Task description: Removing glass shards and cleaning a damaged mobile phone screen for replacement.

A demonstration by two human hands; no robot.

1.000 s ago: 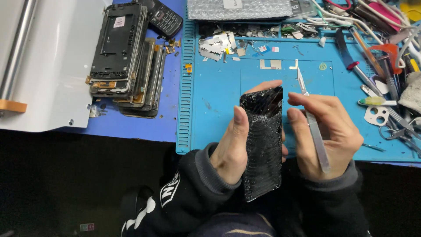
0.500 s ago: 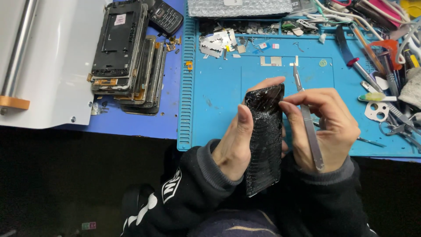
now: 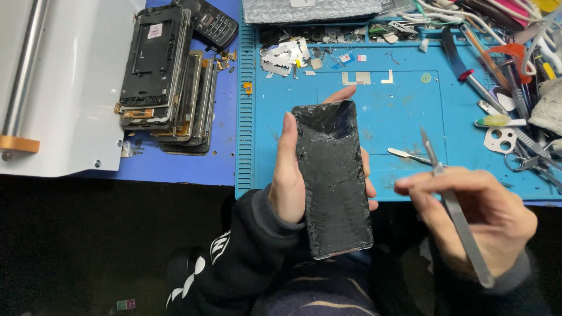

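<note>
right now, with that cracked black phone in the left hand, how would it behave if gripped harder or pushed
The phone looks stiff, a flat slab held by its edges in the left hand. Its glass is crazed all over, so it is probably fragile and may shed splinters under pressure. The glossy face could be slippery, though the cracks may add grip.

The left hand [image 3: 293, 175] stood upright, thumb along its near side, fingers curled round behind what it gripped. The right hand [image 3: 474, 219] hung apart to its right, lower, fingers pinched together with the palm turned inward. Dark sleeves covered both wrists.
</note>
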